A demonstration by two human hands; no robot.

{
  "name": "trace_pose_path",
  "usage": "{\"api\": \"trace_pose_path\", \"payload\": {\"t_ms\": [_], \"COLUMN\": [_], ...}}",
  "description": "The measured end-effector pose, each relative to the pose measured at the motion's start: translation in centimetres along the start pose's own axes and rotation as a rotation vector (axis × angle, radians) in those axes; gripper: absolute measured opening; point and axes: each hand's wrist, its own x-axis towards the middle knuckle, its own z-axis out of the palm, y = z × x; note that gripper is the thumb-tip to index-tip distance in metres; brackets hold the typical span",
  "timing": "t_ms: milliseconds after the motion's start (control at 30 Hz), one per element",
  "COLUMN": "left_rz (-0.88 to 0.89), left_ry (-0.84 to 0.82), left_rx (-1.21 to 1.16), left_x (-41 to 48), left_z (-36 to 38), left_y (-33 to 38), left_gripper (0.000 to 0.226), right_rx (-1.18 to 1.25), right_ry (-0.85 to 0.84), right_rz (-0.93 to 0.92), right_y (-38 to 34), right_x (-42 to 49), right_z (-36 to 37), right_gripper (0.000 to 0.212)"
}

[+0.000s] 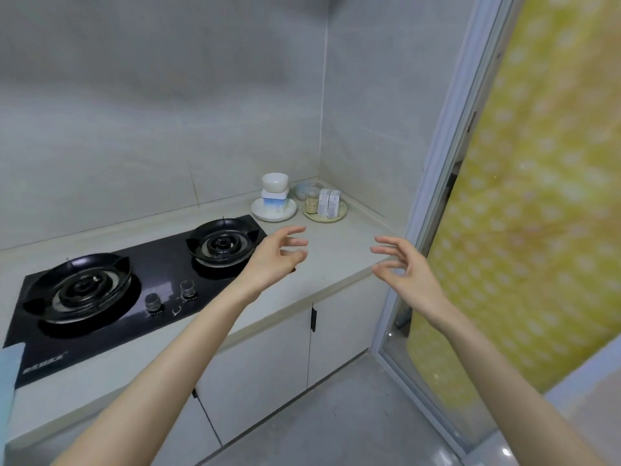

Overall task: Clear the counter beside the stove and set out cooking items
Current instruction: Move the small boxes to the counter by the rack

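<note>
- counter (336, 253): pale slab right of the stove, running to the far right corner. the task's items stand at its far end.
- white plate (274, 219): far end, just right of the stove. carries a blue-and-white box (275, 198) with a white bowl (275, 180) on top, a three-high stack.
- yellowish plate (322, 219): just right of the white plate, near the corner. holds a jar (311, 202) and two small cartons (328, 201), upright and side by side.
- small bowl (301, 189): behind the jar, against the far wall. possibly glass, too blurred to say.
- left hand (275, 257): above the counter by the stove's right edge, fingers spread and loosely curved, empty, touching nothing.
- right hand (403, 267): above the counter's near right edge, fingers likewise spread and loose, empty. both hands are short of the plates.
- stove (161, 264): black two-burner glass hob, left of the counter. two knobs (188, 290) at its near edge, just left of the left forearm.
- cabinet doors (268, 358): white, below the counter.
- yellow spotted curtain (537, 196): right side, over a glazed door.
- risk: the bowl appears to sit loose on the box, so lifting the white plate tilted or one-handed would likely slide the stack off.
- risk: the cartons are tall and narrow, so a jolt to the yellowish plate could tip them against the jar.
- risk: a low left forearm could brush a knob.
</note>
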Motion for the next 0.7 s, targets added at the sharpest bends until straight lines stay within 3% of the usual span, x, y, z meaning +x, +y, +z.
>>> {"api": "trace_pose_path", "payload": {"t_ms": [200,700], "left_rz": [0.010,-0.109], "left_ry": [0.027,0.234], "left_rx": [0.070,0.109], "left_x": [10.0,30.3], "left_z": [3.5,6.5], "left_y": [-1.1,-4.1], "left_gripper": [0.043,0.046], "right_rx": [-0.042,-0.108], "right_ry": [-0.011,-0.239], "right_rz": [0.024,-0.003], "right_y": [5.4,14.7], "right_x": [10.0,35.1], "right_z": [-2.7,-5.3], "right_gripper": [0.042,0.044]}}
